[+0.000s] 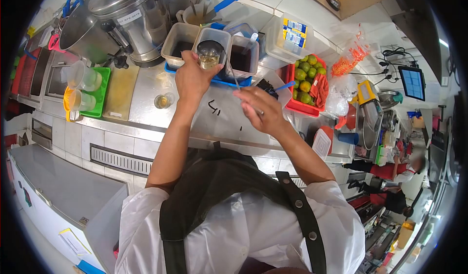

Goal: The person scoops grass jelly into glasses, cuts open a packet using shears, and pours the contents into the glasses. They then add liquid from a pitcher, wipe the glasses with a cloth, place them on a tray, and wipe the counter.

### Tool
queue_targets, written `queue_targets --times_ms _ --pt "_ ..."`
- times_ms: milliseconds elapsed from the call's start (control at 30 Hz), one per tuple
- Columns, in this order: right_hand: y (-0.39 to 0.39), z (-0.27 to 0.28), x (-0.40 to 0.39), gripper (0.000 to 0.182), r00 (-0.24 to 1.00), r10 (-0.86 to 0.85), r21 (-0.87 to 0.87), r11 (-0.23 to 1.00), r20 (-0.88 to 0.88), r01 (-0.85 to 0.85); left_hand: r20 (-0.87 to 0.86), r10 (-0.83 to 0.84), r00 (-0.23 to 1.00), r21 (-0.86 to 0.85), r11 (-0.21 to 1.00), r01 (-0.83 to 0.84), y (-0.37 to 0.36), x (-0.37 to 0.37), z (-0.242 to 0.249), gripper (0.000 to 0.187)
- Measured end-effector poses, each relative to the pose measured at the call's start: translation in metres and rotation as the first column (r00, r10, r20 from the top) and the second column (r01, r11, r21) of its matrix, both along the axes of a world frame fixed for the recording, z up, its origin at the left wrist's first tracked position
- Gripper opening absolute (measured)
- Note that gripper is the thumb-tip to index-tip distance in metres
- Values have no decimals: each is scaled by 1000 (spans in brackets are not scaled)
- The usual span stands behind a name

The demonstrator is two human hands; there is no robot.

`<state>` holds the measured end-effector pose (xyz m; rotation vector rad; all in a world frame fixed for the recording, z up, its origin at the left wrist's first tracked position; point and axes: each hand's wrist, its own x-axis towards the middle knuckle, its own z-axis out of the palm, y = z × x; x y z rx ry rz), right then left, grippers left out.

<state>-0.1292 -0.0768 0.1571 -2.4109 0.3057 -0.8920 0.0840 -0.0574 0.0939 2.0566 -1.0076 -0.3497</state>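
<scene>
My left hand (pixel 191 81) grips a small clear glass (pixel 209 61) with pale yellowish liquid in it, close over the front of the middle plastic tub (pixel 220 34). Closed around the long thin handle of a ladle (pixel 211 48) is my right hand (pixel 262 109). The ladle's dark bowl overlaps the glass's rim in this view. Tubs of dark liquid stand on both sides, the left tub (pixel 171 31) and the right tub (pixel 242 54). A second small glass (pixel 163 101) sits on the steel counter, left of my left forearm.
Behind the left tub stands a large steel urn (pixel 139 32). A green tray (pixel 101 93) with clear cups and a yellowish cutting board (pixel 120 94) lie left. To the right are a red crate (pixel 298 106) of green citrus and a lidded box (pixel 287 40). People stand far right.
</scene>
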Motion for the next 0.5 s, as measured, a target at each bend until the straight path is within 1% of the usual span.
queue_targets --times_ms 100,133,233,267,333,367,400,433,500 --pt "10 -19 -3 37 996 54 -104 993 -64 -60 33 -5 999 -38 999 6 0 0 -3 73" --pt "13 -26 -3 44 997 71 -161 984 -42 -77 32 -9 999 -36 999 10 1 1 -3 72" --pt "19 -49 -4 42 998 56 -208 977 10 -52 47 -6 999 -50 999 9 0 2 -8 71" --pt "26 -53 -6 38 998 -10 -68 998 60 14 53 -2 999 -57 998 5 1 2 -10 71" --pt "38 -55 -4 33 980 -155 221 967 127 124 54 0 999 -85 996 5 3 0 -12 70" --pt "39 -56 3 34 929 -251 457 883 272 105 55 1 999 -98 995 5 6 -1 -13 70" --pt "38 -50 15 36 847 -375 660 751 378 37 48 9 999 -109 994 -3 8 -2 -15 70" --pt "34 -45 23 38 739 -516 811 581 433 -70 41 12 999 -119 993 -7 11 -4 -19 69" --pt "3 -40 31 39 716 -538 834 540 444 -111 37 2 999 -150 989 3 15 -9 -27 69"
